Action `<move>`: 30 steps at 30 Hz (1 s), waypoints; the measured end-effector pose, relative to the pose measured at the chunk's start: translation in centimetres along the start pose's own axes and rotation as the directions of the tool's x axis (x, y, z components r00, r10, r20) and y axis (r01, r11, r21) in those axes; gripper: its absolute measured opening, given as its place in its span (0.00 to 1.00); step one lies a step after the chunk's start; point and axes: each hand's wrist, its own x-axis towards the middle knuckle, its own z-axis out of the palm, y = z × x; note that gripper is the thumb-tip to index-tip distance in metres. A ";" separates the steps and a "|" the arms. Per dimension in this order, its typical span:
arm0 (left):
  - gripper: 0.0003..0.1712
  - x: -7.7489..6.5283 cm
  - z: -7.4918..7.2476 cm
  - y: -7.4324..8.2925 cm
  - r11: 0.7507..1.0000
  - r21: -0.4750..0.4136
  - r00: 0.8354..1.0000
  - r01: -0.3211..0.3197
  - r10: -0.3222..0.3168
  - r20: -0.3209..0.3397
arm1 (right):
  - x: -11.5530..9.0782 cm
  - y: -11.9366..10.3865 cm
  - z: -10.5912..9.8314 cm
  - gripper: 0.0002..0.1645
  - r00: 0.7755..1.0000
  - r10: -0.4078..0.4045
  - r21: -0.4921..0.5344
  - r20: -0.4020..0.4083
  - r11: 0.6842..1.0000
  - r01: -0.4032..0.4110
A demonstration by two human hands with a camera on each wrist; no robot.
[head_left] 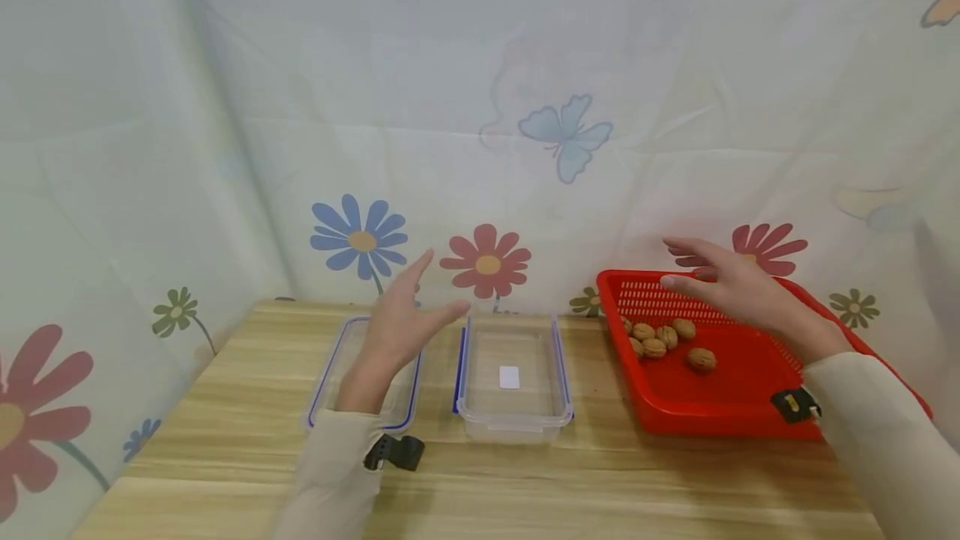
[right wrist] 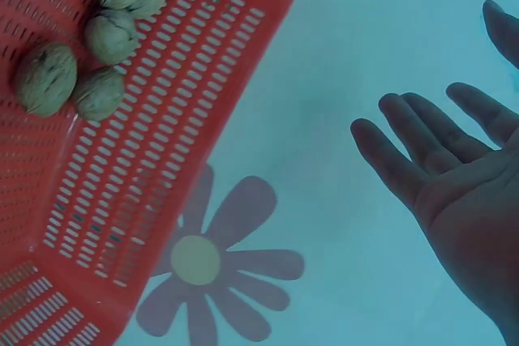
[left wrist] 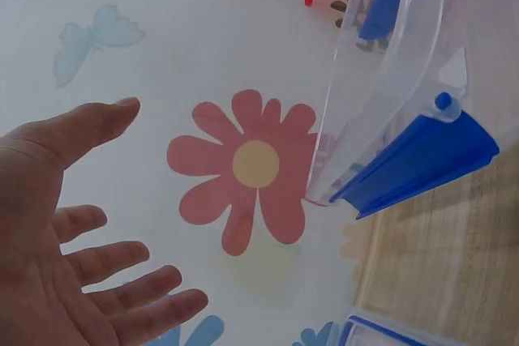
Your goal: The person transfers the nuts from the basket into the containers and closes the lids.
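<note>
My left hand (head_left: 397, 323) is raised over the lid (head_left: 324, 386) with the blue seal, fingers extended and thumb spread toward the clear container (head_left: 517, 419). The left wrist view shows its palm (left wrist: 49, 241) with nothing in it. My right hand (head_left: 738, 286) hovers above the red basket (head_left: 750, 407), fingers straight and apart from the thumb; the right wrist view shows that palm (right wrist: 478, 208) bare too. Several walnuts (head_left: 654, 348) lie in the basket's left part, with one walnut (head_left: 702, 359) a little apart from the cluster.
The things stand on a wood-grain table (head_left: 495, 490). Behind it hangs a pale cloth (head_left: 420, 65) printed with flowers and butterflies. A blue clasp (left wrist: 422, 164) hangs folded out from the container's side. A small white label (head_left: 509, 377) shows in the container.
</note>
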 end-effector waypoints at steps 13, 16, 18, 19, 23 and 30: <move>0.47 -0.4 2.0 -1.2 0.996 -0.074 0.998 0.058 -0.057 0.006 | 1.5 3.2 0.0 0.35 0.999 0.032 -0.027 0.033 0.999 -0.031; 0.44 -0.3 2.5 -1.5 0.994 -0.093 0.999 0.052 -0.051 0.006 | 1.7 4.1 0.1 0.34 0.997 0.051 -0.019 0.055 0.999 -0.050; 0.42 -0.3 2.8 -1.7 0.995 -0.093 0.999 0.044 -0.044 -0.002 | 1.9 4.8 0.1 0.32 0.996 0.058 -0.006 0.073 0.998 -0.057; 0.40 -0.3 2.9 -1.8 0.995 -0.088 0.999 0.040 -0.040 -0.006 | 2.0 5.1 0.2 0.31 0.995 0.059 0.002 0.084 0.998 -0.060; 0.38 -0.1 3.7 -2.2 0.992 -0.113 0.998 0.063 -0.064 -0.001 | 2.1 6.3 0.2 0.28 0.989 0.063 0.039 0.131 0.997 -0.069; 0.35 0.0 4.5 -2.3 0.976 -0.169 0.990 0.139 -0.131 0.059 | 2.1 8.3 0.0 0.29 0.978 0.098 0.067 0.182 0.992 -0.111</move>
